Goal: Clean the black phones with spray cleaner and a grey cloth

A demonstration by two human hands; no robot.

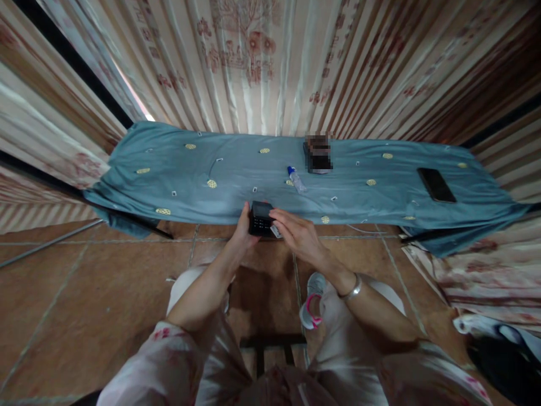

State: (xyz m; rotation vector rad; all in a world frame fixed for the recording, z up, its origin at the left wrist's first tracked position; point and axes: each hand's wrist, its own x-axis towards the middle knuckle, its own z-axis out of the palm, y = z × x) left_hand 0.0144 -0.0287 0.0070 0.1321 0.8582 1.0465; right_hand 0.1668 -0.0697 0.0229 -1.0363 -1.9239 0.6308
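Between both hands: one black keypad device (261,219); left hand (245,228) curled round it, right hand (293,230) partly closed, fingers touching its side

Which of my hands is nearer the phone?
Your right. The right hand is at the black box, left of the phone; the left hand holds the box's left side, farther from it.
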